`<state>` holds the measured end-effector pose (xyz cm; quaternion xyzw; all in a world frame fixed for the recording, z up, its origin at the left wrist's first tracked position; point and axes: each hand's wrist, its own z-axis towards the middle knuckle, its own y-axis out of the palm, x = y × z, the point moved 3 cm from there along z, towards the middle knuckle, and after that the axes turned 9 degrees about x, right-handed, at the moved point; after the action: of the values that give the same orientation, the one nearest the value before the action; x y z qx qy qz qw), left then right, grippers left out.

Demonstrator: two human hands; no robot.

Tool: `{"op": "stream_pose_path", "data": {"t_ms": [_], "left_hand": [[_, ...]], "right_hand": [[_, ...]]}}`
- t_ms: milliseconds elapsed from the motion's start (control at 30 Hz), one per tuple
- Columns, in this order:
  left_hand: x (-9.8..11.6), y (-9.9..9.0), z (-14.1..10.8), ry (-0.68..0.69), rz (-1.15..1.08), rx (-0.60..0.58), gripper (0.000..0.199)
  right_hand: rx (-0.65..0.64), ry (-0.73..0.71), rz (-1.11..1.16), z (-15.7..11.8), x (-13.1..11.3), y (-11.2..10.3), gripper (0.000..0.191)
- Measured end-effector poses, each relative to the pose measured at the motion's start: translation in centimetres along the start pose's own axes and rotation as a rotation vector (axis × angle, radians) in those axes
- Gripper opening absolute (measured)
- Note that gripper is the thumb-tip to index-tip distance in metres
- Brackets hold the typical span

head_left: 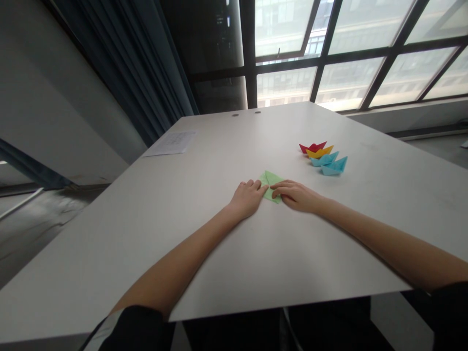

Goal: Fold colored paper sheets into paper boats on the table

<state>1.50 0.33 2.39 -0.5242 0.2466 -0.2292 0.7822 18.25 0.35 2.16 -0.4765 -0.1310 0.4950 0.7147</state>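
Note:
A light green sheet of folded origami paper point(272, 178) lies on the white table in front of me, with crease lines on it. My left hand point(248, 197) is at its left side, fingers curled and the thumb pressing on the paper. From the right, my right hand point(295, 195) rests on the paper's right part with bent fingers pressed down on it. The fingers hide parts of the paper's left and right edges.
Folded paper boats stand in a row to the right: a red boat point(312, 147), a yellow boat point(319, 152) and light blue boats point(334, 166). A printed sheet point(171, 143) lies at the far left of the table point(226, 273). Windows and a dark curtain point(135, 63) are beyond.

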Motion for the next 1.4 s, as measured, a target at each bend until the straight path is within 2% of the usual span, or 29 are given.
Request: {"op": "stream_pose_path", "data": {"t_ms": [100,167,267,367,600,733,833,900,967,1067,1167,1233,1400], "left_hand": [[0.0,-0.3,-0.3,-0.069,0.025,0.044,0.027],[-0.4,-0.4,-0.5,-0.162,0.029,0.074,0.024],[-1.5,-0.3,-0.8,-0.332,0.014,0.132,0.027],[-2.4,0.1,-0.7,-0.415,-0.062,0.181,0.03],[-2.9,0.6,-0.4,-0.575,-0.514,0.236,0.026],[-2.8,1.1,-0.4,-0.61,-0.803,0.281,0.018],[-3.1,1.8,-0.4,-0.657,-1.027,0.297,0.025],[-3.4,2.1,-0.3,-0.735,-1.187,0.332,0.031],[-3.7,2.2,-0.2,-0.839,-1.324,0.385,0.036],[-3.6,1.8,0.0,-0.956,-1.468,0.457,0.042],[-3.0,1.3,0.3,-0.968,-1.58,0.494,0.046],[-2.5,1.1,0.4,-0.94,-1.637,0.489,0.049],[-1.6,0.5,0.4,-0.856,-1.702,0.42,0.051]], "right_hand": [[-0.002,0.008,0.002,0.0,0.1,0.0,0.034],[0.0,0.016,0.005,-0.1,0.2,0.0,0.034],[0.0,0.022,0.014,-0.2,0.2,0.0,0.034],[-0.002,0.031,0.015,-0.3,0.1,-0.1,0.034],[-0.006,0.049,0.007,-0.5,0.2,-0.1,0.033],[-0.022,0.04,0.005,-0.5,0.1,-0.1,0.029],[0.008,0.024,-0.017,-0.3,-0.1,-0.4,0.02],[0.078,0.047,-0.043,-0.2,-0.2,-0.7,0.017],[0.218,0.14,-0.054,-0.1,-0.1,-1.0,0.022],[0.436,0.414,0.017,-0.1,0.6,-1.0,0.031],[0.474,0.674,0.201,-0.2,1.4,-0.3,0.047],[0.475,0.75,0.333,-0.2,1.6,-0.1,0.055],[0.545,0.789,0.658,0.2,1.0,-0.4,0.061]]}}
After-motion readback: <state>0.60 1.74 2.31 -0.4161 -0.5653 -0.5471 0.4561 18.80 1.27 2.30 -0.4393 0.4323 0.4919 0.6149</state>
